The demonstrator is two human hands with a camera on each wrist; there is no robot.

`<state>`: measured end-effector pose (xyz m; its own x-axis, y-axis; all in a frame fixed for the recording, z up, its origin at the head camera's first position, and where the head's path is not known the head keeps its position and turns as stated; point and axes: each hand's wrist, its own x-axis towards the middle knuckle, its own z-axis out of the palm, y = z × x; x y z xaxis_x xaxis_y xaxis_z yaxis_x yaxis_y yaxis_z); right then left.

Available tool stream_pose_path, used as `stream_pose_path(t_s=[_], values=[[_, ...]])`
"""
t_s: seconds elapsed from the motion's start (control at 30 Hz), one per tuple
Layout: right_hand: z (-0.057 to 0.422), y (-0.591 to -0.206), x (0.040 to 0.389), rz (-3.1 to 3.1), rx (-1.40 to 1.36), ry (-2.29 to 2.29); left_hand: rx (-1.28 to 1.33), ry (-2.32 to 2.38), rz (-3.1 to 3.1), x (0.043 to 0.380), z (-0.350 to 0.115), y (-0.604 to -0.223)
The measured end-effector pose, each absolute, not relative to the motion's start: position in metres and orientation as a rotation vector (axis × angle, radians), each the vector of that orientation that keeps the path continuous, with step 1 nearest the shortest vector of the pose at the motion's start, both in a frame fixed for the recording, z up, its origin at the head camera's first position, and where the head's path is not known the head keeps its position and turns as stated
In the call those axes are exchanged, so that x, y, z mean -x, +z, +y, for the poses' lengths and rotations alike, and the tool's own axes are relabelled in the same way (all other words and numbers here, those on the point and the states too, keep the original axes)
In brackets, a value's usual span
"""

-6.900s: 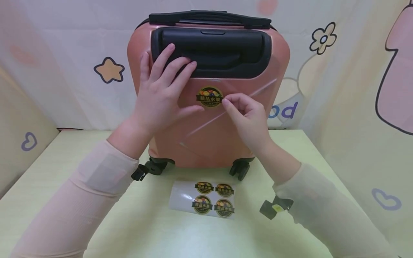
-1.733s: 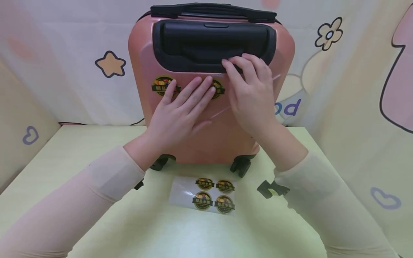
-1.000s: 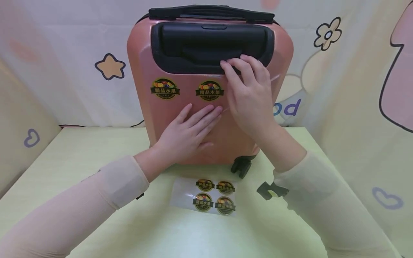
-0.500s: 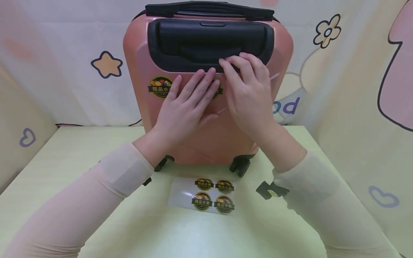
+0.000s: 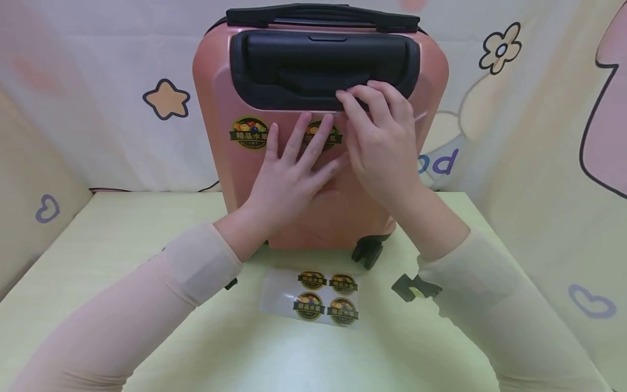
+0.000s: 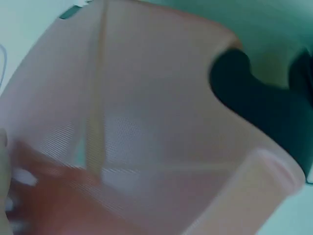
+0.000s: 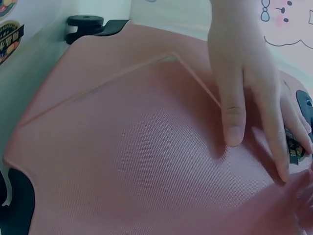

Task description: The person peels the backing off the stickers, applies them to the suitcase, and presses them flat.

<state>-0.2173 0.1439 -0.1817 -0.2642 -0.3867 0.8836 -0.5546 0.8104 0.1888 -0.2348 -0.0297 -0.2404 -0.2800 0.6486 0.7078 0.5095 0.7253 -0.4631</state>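
Observation:
A pink hard-shell suitcase (image 5: 318,228) stands upright with its black handle recess (image 5: 303,60) facing me. Two round fruit-label stickers are on its shell below the recess: a left sticker (image 5: 243,133) and a middle sticker (image 5: 335,140), partly covered by fingers. My left hand (image 5: 291,177) lies over the middle sticker, fingers straight and spread. In the right wrist view the same left hand (image 7: 249,83) reaches across the pink shell. Against the recess's lower right edge rest the bent fingertips of my right hand (image 5: 384,141); nothing shows in its grip.
On the pale table before the suitcase lies a backing sheet (image 5: 276,296) with several more of these stickers. A black wheel (image 5: 367,251) shows at the suitcase's lower right. Patterned cloth (image 5: 122,136) hangs behind and at both sides.
A second sticker now sits left of the middle one. My left hand dropped below the middle sticker, then rose back over it and spread its fingers. Lately my right hand has stayed put.

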Motion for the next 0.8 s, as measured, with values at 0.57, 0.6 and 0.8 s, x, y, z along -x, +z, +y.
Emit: stream_pose_path(t_s=[0.57, 0.6, 0.8], values=[[0.147, -0.178, 0.217, -1.908, -0.737, 0.19, 0.917, 0.372, -2.077, 0.222, -0.018, -0.249], [0.147, -0.178, 0.218, -1.906, -0.739, 0.19, 0.932, 0.363, -2.07, 0.221, -0.02, -0.248], [0.147, -0.179, 0.217, -1.903, -0.731, 0.195, 0.877, 0.237, -2.059, 0.221, -0.025, -0.232]])
